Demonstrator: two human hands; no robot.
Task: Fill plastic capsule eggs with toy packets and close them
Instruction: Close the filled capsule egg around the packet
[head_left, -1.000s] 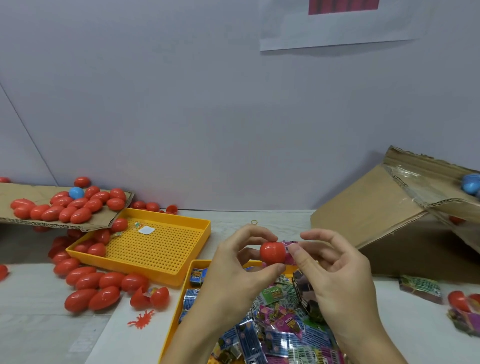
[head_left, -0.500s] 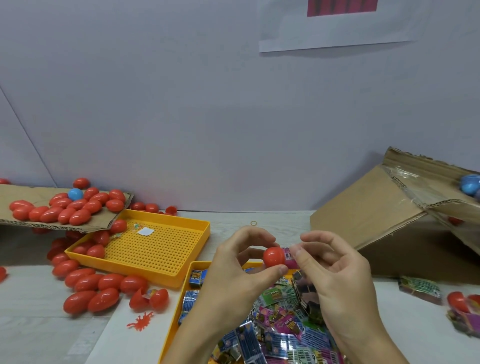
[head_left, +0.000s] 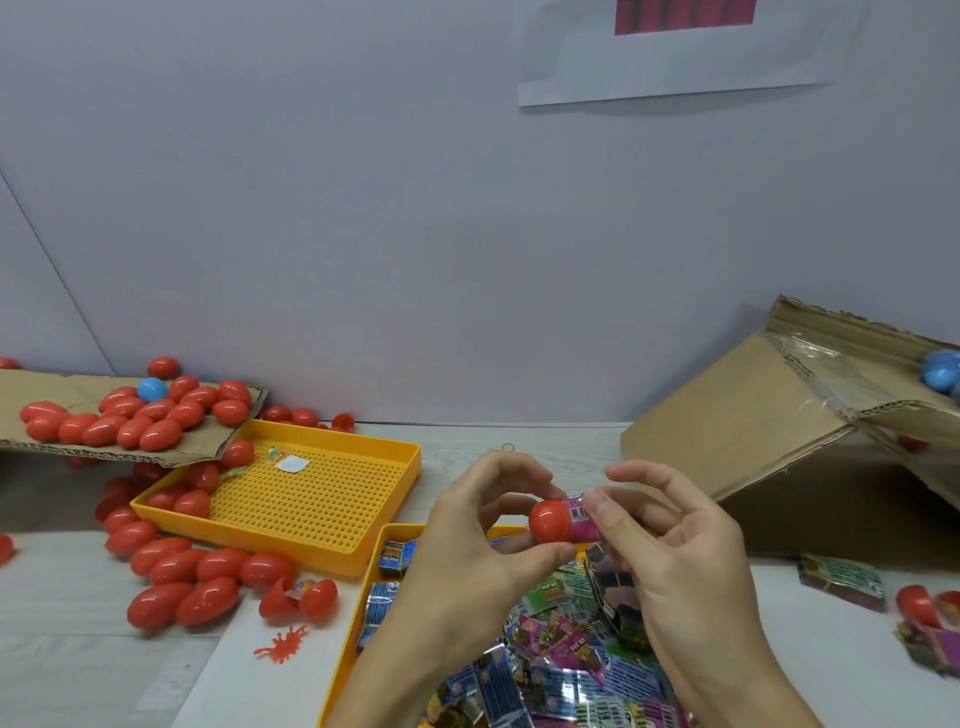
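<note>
The big cardboard box (head_left: 737, 415) lies tipped on its side on the pale table (head_left: 62, 670), its flap raised and a blue egg (head_left: 941, 366) resting on that flap. Far to the box's left, a flat cardboard sheet (head_left: 41, 384) carries a heap of closed red eggs (head_left: 130, 421) with one blue ball (head_left: 151, 389) among them. Between that sheet and the box sits an empty-looking yellow perforated tray (head_left: 311, 499), a white scrap (head_left: 292, 464) on its floor, and more red eggs (head_left: 182, 577) are scattered on the table along its left and front sides. A second yellow tray (head_left: 363, 613), nearer the camera and left of the box, is piled with glossy toy packets (head_left: 550, 670). Above it, the left hand (head_left: 467, 551) pinches a red capsule half (head_left: 549, 521) between thumb and curled fingers, closed firmly around it. The right hand (head_left: 675, 556), fingers partly curled, presses a pink packet (head_left: 584, 517) into the half's open end with its fingertips; the packet sticks out part way. A small red rubbery bug toy (head_left: 283, 644) lies on the table to the left of the packet tray, well away from the box.
</note>
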